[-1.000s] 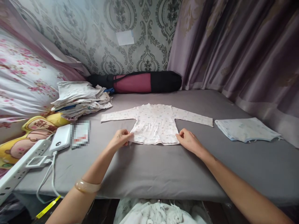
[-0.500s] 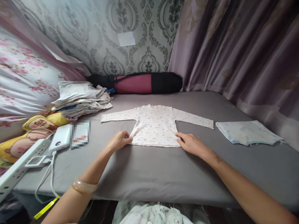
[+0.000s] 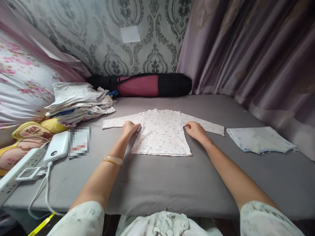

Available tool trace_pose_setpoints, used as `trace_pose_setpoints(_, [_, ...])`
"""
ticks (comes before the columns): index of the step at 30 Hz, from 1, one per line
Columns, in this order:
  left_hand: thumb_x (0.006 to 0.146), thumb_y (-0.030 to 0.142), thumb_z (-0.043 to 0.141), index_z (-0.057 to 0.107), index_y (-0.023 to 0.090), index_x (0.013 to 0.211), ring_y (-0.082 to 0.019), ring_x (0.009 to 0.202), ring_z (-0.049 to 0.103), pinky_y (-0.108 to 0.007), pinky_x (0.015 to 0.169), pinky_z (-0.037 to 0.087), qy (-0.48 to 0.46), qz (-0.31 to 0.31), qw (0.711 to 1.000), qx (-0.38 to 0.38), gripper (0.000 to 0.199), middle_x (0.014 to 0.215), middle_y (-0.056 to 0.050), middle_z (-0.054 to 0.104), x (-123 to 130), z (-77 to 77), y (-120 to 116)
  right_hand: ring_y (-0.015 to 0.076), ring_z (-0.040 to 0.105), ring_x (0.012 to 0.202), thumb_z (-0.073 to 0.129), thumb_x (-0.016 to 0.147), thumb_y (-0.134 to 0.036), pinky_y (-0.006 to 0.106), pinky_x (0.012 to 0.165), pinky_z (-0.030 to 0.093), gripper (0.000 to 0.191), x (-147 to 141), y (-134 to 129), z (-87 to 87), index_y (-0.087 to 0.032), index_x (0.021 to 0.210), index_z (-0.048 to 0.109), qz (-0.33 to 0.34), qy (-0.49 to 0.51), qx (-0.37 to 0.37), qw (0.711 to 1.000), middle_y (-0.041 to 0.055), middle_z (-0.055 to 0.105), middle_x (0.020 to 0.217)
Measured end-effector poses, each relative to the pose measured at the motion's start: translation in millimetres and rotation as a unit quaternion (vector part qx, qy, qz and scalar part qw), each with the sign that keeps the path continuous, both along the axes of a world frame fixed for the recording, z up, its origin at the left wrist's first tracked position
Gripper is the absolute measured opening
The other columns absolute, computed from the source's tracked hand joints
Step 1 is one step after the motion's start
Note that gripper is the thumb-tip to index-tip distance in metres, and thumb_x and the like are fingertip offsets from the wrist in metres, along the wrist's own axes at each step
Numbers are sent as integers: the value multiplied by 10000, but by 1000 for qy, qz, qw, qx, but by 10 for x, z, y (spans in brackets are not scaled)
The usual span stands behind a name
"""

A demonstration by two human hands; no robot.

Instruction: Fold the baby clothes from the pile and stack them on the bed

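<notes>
A small white long-sleeved shirt point(image 3: 161, 134) with a faint printed pattern lies flat on the grey sheet, its sleeves spread out to both sides and its hem towards me. My left hand point(image 3: 131, 127) is at the left underarm, thumb and fingers pinching the cloth where the sleeve meets the body. At the opposite underarm, my right hand point(image 3: 195, 129) pinches the cloth in the same way. The neckline points away from me, towards the wall.
Folded pale cloth point(image 3: 261, 140) lies to the right. At the left are a stack of folded clothes point(image 3: 80, 101), a white power bank point(image 3: 57, 147) with cables, a power strip point(image 3: 23, 170) and a yellow plush toy point(image 3: 29, 134). A black and maroon bag point(image 3: 145, 86) lies along the wall.
Both hands have moved from the shirt's bottom corners up to the underarms. The shirt stays spread flat, and the view has shifted slightly.
</notes>
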State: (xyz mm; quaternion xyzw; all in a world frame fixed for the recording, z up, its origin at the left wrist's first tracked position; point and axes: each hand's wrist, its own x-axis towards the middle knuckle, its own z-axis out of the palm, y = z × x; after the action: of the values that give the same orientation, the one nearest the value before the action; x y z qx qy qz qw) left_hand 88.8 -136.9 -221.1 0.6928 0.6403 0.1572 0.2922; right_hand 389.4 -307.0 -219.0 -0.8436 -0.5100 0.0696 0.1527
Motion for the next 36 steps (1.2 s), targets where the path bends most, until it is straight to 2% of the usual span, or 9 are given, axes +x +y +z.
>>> trace_pose_setpoints(7, [688,393,653,682,152,650,-260,736,673,-305,647,467,18,62,998,-1,246,666,-129,692,171,-14,-16,218,607,1004,481,921,-267,278,759,442,250,49,86,-121,-230,1066,682,57,-50,0,997,74,649,1129])
trace_pose_setpoints(10, [703,394,661,697,151,692,-270,778,681,-321,688,480,6,62,998,-5,247,721,-145,714,207,0,-58,213,602,1001,451,960,-293,275,745,435,255,82,65,-133,-238,1084,667,111,-78,5,991,75,618,1166])
trace_pose_setpoints(15, [720,342,659,694,152,675,-275,804,688,-325,702,477,24,60,998,-10,198,750,-158,723,232,3,-55,204,590,1010,403,985,-236,272,740,417,266,106,16,-80,-231,1091,647,200,-133,-3,971,71,608,1165])
trace_pose_setpoints(20, [701,272,645,713,152,747,-295,889,683,-323,709,462,29,43,999,1,146,827,-161,737,230,-4,-34,201,579,1002,365,984,-175,274,726,405,289,118,28,-22,-221,1092,629,241,-167,-25,956,76,598,1167])
trace_pose_setpoints(25, [760,270,580,703,159,859,-309,972,662,-324,719,438,48,25,996,65,193,946,-164,730,225,-7,-53,207,569,961,343,974,-106,287,714,390,287,143,58,28,-198,1063,600,275,-220,-62,934,101,592,1136])
trace_pose_setpoints(30, [856,278,476,640,158,917,-289,958,652,-313,724,429,85,11,992,90,212,956,-162,708,281,-9,-84,200,570,890,363,958,-68,288,677,370,275,173,60,45,-183,1071,585,301,-288,-85,905,110,593,1101])
trace_pose_setpoints(33, [905,258,426,571,155,1055,-277,962,646,-310,742,423,108,0,988,107,233,990,-157,693,314,-27,-131,201,572,875,385,952,-68,289,671,366,262,182,56,36,-178,1065,593,315,-317,-86,891,111,599,1077])
trace_pose_setpoints(36, [951,234,360,496,133,1162,-288,964,645,-327,766,422,143,-43,980,131,271,1026,-180,672,314,-57,-181,200,576,873,394,952,-70,288,675,366,258,183,57,35,-172,1066,601,323,-335,-87,881,111,605,1073])
